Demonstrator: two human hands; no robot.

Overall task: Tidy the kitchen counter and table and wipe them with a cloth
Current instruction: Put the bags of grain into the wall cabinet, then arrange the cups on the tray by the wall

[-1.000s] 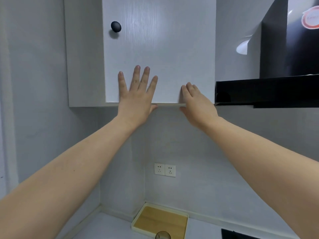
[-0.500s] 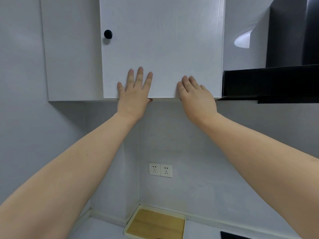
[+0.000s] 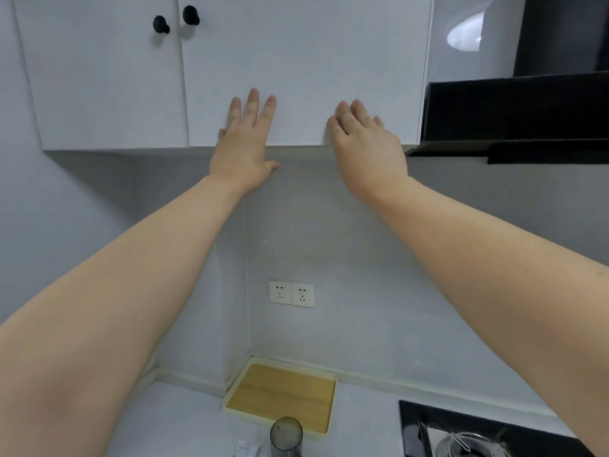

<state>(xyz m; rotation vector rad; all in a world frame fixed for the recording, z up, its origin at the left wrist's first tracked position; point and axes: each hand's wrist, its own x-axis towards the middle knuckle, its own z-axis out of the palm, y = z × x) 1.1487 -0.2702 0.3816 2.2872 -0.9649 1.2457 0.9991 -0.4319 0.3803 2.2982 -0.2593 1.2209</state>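
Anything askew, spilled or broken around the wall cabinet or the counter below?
Nothing looks damaged or spilled. The white wall cabinet door sits level with its neighbour, left hand and right hand flat on it. Only a small crumpled white scrap lies loose on the pale counter beside the dark grey cup; too cropped to identify.
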